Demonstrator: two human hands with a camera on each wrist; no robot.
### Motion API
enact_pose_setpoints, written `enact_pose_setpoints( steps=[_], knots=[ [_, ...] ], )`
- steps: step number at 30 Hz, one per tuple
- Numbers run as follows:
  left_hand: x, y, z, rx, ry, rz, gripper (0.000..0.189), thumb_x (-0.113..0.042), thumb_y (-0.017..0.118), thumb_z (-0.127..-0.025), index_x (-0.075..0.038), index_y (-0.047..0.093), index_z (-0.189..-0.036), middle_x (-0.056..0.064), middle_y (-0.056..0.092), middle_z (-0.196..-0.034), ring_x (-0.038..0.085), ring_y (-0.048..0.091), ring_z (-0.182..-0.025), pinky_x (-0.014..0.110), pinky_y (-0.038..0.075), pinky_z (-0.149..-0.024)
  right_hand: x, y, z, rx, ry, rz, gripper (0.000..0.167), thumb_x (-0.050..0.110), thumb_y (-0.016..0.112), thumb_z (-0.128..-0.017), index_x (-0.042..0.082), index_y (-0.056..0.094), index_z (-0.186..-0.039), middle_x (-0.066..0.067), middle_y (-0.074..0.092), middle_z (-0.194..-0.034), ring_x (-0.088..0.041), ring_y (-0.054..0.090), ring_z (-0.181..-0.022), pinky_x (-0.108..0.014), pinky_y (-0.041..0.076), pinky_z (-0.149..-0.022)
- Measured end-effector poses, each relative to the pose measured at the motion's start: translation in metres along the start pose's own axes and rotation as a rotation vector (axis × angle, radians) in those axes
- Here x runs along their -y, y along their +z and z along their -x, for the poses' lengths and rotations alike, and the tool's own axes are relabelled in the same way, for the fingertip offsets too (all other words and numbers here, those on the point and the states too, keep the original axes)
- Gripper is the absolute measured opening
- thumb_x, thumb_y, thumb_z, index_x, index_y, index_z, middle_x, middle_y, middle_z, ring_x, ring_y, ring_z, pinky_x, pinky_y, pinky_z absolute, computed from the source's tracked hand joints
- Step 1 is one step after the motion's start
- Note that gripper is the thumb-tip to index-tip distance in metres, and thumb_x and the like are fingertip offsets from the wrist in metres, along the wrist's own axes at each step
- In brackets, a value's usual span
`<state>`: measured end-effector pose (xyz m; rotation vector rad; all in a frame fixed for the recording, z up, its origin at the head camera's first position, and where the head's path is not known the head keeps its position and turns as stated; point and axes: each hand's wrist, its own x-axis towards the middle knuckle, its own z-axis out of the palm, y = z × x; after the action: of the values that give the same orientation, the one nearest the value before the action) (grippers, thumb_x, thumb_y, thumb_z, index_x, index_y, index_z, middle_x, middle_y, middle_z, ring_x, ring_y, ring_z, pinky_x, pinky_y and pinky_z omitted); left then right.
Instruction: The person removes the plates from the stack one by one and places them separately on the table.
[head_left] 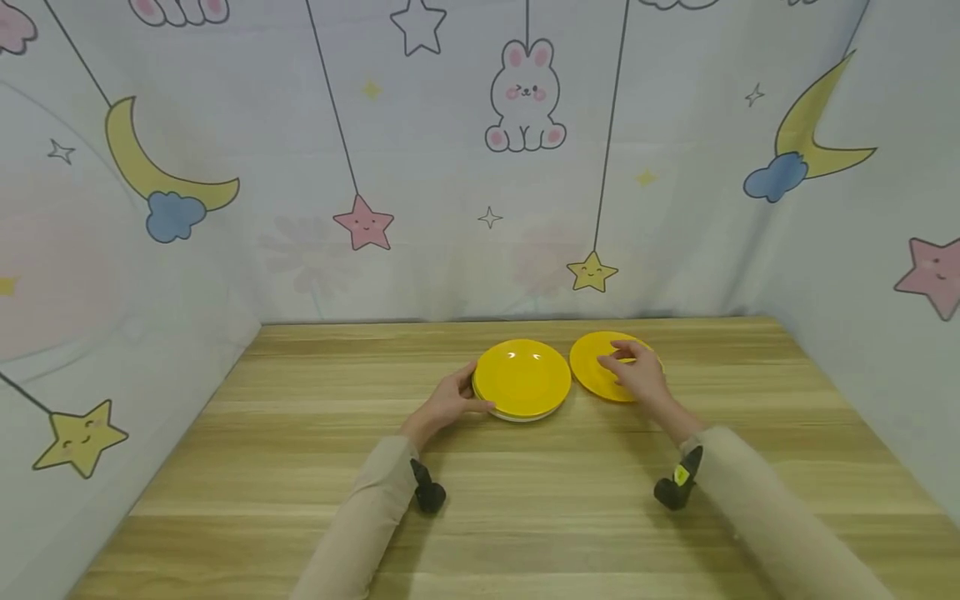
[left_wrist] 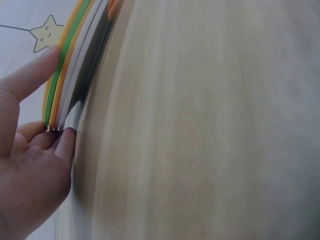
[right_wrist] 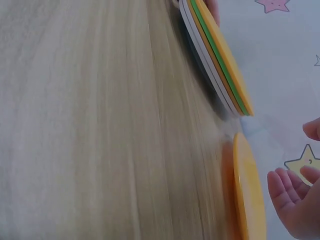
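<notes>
My left hand [head_left: 448, 402] holds a stack of plates [head_left: 522, 379] by its left side, with the thumb on the top rim and the other fingers at the edge. Yellow, green, orange and white rims show one above another in the stack [left_wrist: 67, 70] in the left wrist view. Just right of it, a single yellow plate [head_left: 587, 367] lies on the table. Over that plate hovers my right hand [head_left: 639, 375], fingers loosely bent and nothing between them. In the right wrist view a gap shows between the right hand [right_wrist: 300, 200] and the single plate [right_wrist: 248, 185].
The wooden table [head_left: 525, 508] reaches back to a pale curtain [head_left: 442, 167] printed with moons, stars and a rabbit. Curtain also hangs along both sides. A small black device [head_left: 427, 487] is worn at the left wrist, another device [head_left: 678, 479] at the right.
</notes>
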<state>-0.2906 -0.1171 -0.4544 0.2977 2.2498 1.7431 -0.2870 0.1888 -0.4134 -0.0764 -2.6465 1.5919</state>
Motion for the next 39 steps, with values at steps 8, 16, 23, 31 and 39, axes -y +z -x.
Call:
enact_pose_setpoints(
  steps=[8, 16, 23, 31, 39],
  knots=[
    [-0.006, -0.002, 0.002, 0.038, -0.003, 0.027, 0.090, -0.002, 0.072, -0.075, 0.001, 0.013, -0.144, 0.015, 0.011, -0.150, 0.026, 0.019, -0.135, 0.037, 0.027, -0.108, 0.003, 0.021, 0.000, 0.142, -0.075, 0.036, 0.055, 0.018, 0.063, -0.085, -0.007, 0.043, -0.129, -0.024, 0.053, -0.115, -0.032, 0.057, -0.095, -0.027, 0.056, -0.070],
    [-0.025, 0.000, 0.016, 0.059, -0.001, 0.015, 0.087, -0.001, 0.069, -0.077, 0.004, 0.013, -0.143, 0.017, 0.011, -0.149, 0.028, 0.019, -0.135, 0.037, 0.027, -0.108, 0.001, 0.036, 0.000, 0.221, -0.065, 0.030, 0.058, 0.020, 0.066, -0.083, -0.005, 0.043, -0.130, -0.022, 0.051, -0.118, -0.031, 0.057, -0.098, -0.029, 0.056, -0.067],
    [-0.028, 0.001, 0.018, 0.049, 0.002, 0.015, 0.087, 0.000, 0.070, -0.076, 0.004, 0.014, -0.143, 0.017, 0.012, -0.149, 0.028, 0.020, -0.135, 0.037, 0.028, -0.107, 0.002, 0.047, -0.002, 0.221, -0.068, 0.041, 0.064, 0.016, 0.068, -0.081, -0.008, 0.039, -0.132, -0.022, 0.051, -0.117, -0.031, 0.058, -0.097, -0.025, 0.056, -0.065],
    [-0.026, 0.001, 0.017, 0.050, -0.006, 0.001, 0.087, -0.002, 0.070, -0.077, 0.003, 0.014, -0.143, 0.017, 0.013, -0.149, 0.028, 0.020, -0.135, 0.037, 0.028, -0.107, 0.002, 0.054, -0.004, 0.178, -0.038, 0.067, 0.060, 0.015, 0.070, -0.079, -0.007, 0.045, -0.129, -0.021, 0.053, -0.121, -0.023, 0.058, -0.086, -0.022, 0.053, -0.060],
    [-0.003, 0.001, 0.001, 0.013, -0.008, -0.025, 0.090, -0.008, 0.073, -0.075, -0.001, 0.016, -0.144, 0.013, 0.014, -0.150, 0.024, 0.022, -0.135, 0.035, 0.029, -0.107, 0.003, 0.055, -0.004, 0.148, -0.036, 0.058, 0.060, 0.012, 0.070, -0.078, -0.008, 0.045, -0.129, -0.021, 0.055, -0.116, -0.021, 0.057, -0.081, -0.021, 0.052, -0.059]
  ],
)
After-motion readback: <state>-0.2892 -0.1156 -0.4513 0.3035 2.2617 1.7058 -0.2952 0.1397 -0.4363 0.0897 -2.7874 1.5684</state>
